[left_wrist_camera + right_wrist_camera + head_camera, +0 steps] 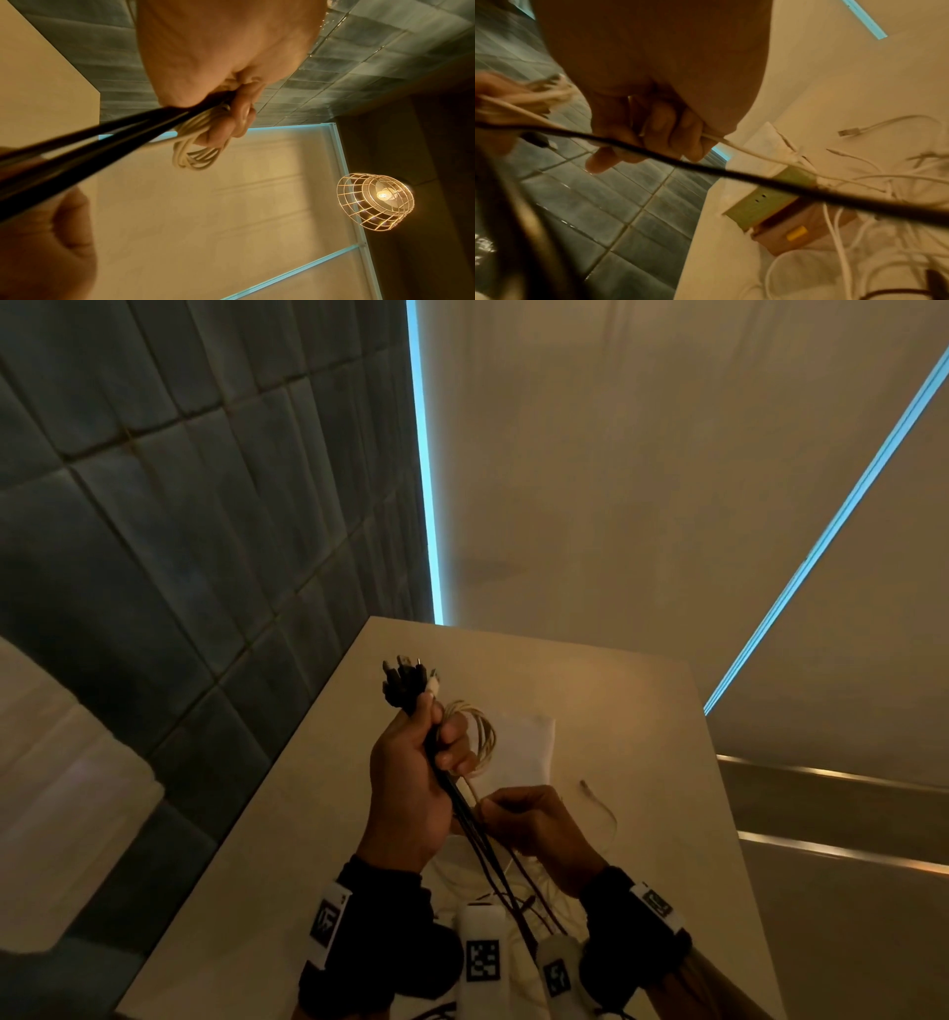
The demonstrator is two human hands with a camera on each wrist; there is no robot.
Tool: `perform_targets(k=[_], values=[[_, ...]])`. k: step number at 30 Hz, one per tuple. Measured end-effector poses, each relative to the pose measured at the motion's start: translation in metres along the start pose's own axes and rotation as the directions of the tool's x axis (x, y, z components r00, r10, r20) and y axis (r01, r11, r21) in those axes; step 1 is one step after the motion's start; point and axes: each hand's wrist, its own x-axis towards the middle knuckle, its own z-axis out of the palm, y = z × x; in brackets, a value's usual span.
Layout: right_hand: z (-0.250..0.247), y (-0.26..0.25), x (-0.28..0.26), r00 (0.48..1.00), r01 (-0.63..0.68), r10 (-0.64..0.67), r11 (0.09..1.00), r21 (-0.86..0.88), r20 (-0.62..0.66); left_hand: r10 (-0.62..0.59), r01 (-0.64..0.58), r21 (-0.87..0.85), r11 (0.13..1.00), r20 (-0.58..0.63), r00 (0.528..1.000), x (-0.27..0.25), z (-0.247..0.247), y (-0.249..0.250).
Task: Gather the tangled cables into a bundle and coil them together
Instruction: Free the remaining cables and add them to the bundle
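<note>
My left hand is raised over the table and grips a bundle of black cables, their plugs sticking up above the fist. A small coil of white cable hangs against its fingers; the coil shows in the left wrist view too. Just below and to the right, my right hand pinches a single white cable between curled fingers. The black cables run down between both wrists. More loose white cables lie tangled on the table.
The pale table meets a grey tiled wall on the left. On it lie a white paper, a loose thin cable and a green and brown box. A wire-cage lamp hangs overhead.
</note>
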Motion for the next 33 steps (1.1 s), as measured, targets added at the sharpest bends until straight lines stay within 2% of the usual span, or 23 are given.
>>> perform_targets(k=[4,7,14,17,20,23,27,30,33], values=[[-0.006,0.018,0.007,0.999,0.016,-0.02,0.995,-0.103,-0.034,0.0,-0.002,0.049,0.999,0.045,0.999,-0.001,0.0,0.001],[-0.013,0.042,0.016,0.994,-0.008,-0.013,0.981,-0.195,-0.105,0.011,-0.018,0.1,0.995,0.062,0.998,-0.003,0.001,0.003],[-0.024,0.066,0.024,0.985,-0.107,0.06,0.95,-0.294,-0.164,0.034,-0.036,0.185,0.982,0.014,0.999,-0.005,0.0,0.008],[-0.024,0.049,0.026,0.957,-0.107,0.036,0.965,-0.239,-0.287,0.042,-0.038,0.221,0.975,-0.017,0.999,-0.004,0.001,0.008],[-0.019,0.007,0.025,0.944,0.035,-0.037,0.999,-0.012,-0.329,0.016,0.002,0.234,0.972,-0.072,0.997,-0.002,-0.001,0.007],[-0.008,-0.04,0.017,0.94,0.228,-0.199,0.971,0.075,-0.278,0.007,0.029,0.261,0.965,-0.138,0.99,0.0,-0.001,0.004],[0.012,-0.076,0.001,0.906,0.415,-0.411,0.909,0.024,-0.1,0.002,0.047,0.25,0.967,-0.193,0.981,0.002,0.0,0.0],[0.021,-0.072,-0.005,0.9,0.437,-0.434,0.897,-0.066,0.051,-0.061,0.077,0.111,0.991,-0.145,0.988,0.002,-0.001,0.002],[0.019,-0.057,-0.004,0.93,0.364,-0.356,0.927,-0.088,0.092,-0.086,0.084,-0.027,0.996,-0.083,0.993,0.001,0.0,0.007]])
